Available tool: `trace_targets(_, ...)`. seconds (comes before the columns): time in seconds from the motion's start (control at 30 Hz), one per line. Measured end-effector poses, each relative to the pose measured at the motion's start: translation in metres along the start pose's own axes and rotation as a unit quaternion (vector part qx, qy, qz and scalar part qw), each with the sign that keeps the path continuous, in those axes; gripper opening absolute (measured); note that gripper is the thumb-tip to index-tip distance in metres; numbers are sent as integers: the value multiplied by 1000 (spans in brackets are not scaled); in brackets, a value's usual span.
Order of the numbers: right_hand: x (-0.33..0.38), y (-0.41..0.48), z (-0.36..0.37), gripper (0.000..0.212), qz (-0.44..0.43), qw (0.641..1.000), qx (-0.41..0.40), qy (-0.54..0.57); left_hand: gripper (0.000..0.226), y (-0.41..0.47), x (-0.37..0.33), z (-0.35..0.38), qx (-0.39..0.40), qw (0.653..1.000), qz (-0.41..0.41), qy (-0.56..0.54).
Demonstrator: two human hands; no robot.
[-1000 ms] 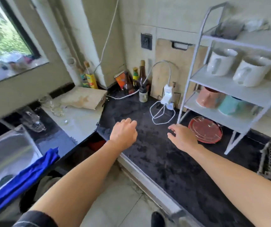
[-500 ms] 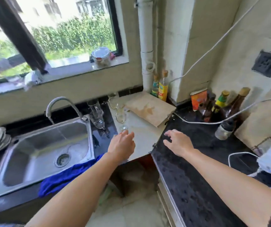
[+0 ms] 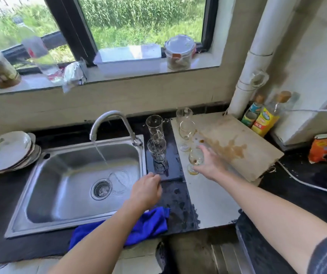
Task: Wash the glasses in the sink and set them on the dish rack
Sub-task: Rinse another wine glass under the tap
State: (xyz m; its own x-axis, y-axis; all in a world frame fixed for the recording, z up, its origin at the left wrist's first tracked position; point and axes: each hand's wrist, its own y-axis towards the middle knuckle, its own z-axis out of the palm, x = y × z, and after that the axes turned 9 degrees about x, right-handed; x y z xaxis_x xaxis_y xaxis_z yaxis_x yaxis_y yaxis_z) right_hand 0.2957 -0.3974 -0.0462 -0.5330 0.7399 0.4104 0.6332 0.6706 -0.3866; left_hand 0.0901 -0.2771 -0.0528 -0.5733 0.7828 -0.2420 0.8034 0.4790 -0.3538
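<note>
A steel sink (image 3: 59,194) sits at the left with water running from its tap (image 3: 107,119). My right hand (image 3: 210,165) is wrapped around the bowl of a stained wine glass (image 3: 195,158) that stands on the white counter. Behind it stand another wine glass (image 3: 186,129) and a clear tumbler (image 3: 183,113). Two clear handled glasses (image 3: 156,147) stand on the dark strip beside the sink. My left hand (image 3: 146,190) hovers over the sink's right rim, fingers loosely curled and holding nothing. No dish rack is in view.
A blue cloth (image 3: 146,226) hangs over the counter's front edge. Stacked plates (image 3: 6,151) lie left of the sink. A stained wooden board (image 3: 235,143) lies right of the glasses, with bottles (image 3: 263,119) behind it. Jars and a white tray line the windowsill (image 3: 129,58).
The view has swung left from the shelf rack to the sink. My right hand has reached forward and closed on the stained wine glass. My left hand has moved over the sink's rim.
</note>
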Motion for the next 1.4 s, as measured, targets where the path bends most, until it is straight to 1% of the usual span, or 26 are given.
trace_targets(0.07,8,19,6,84,12,1000,15,2,25,16,18,-1,19,1000,1,-13)
trace_targets(0.1,10,26,9,84,18,1000,22,8,25,23,26,-2,27,1000,3,-16)
trace_targets(0.2,10,34,10,71,27,999,23,21,24,41,42,-4,50,998,3,-27)
trace_targets(0.3,14,34,-2,63,15,999,36,27,24,54,50,-3,62,996,-13,-62)
trace_targets(0.4,30,37,-21,57,-30,995,46,82,22,65,57,-1,55,989,-47,-125)
trace_targets(0.5,58,44,-32,55,-101,980,61,158,19,65,65,0,45,972,-114,-200)
trace_targets(0.57,83,52,-33,53,-133,971,86,182,17,61,73,0,30,941,-175,-288)
trace_targets(0.63,109,60,-27,51,-161,959,113,203,15,54,84,-3,6,899,-217,-381)
trace_targets(0.67,122,62,-22,51,-172,953,125,217,16,50,89,-6,-6,871,-237,-431)
trace_targets(0.73,145,64,-7,52,-181,944,151,231,20,40,100,-11,-24,797,-273,-538)
trace_targets(0.8,168,63,9,52,-183,938,181,230,25,31,113,-15,-32,732,-293,-614)
trace_targets(0.9,202,67,38,55,-169,931,218,239,25,19,136,-12,-43,645,-305,-700)
trace_targets(1.03,247,79,86,61,-121,925,256,253,12,11,175,1,-99,531,-294,-788)
trace_targets(1.07,258,80,96,61,-107,926,261,250,13,11,187,4,-110,509,-297,-800)
trace_targets(1.1,269,82,105,61,-91,927,268,247,17,12,202,9,-117,491,-302,-809)
trace_targets(1.13,278,84,113,60,-75,925,277,250,20,15,216,14,-117,483,-311,-810)
trace_targets(1.2,292,90,127,63,-45,916,299,262,23,21,244,26,-98,477,-324,-811)
trace_targets(1.27,299,100,139,71,-23,914,312,260,20,32,266,38,-67,470,-332,-815)
trace_targets(1.33,301,111,150,80,-8,913,315,259,9,44,281,48,-25,466,-330,-821)
trace_targets(1.4,301,122,158,87,10,909,317,270,11,57,292,53,29,464,-324,-824)
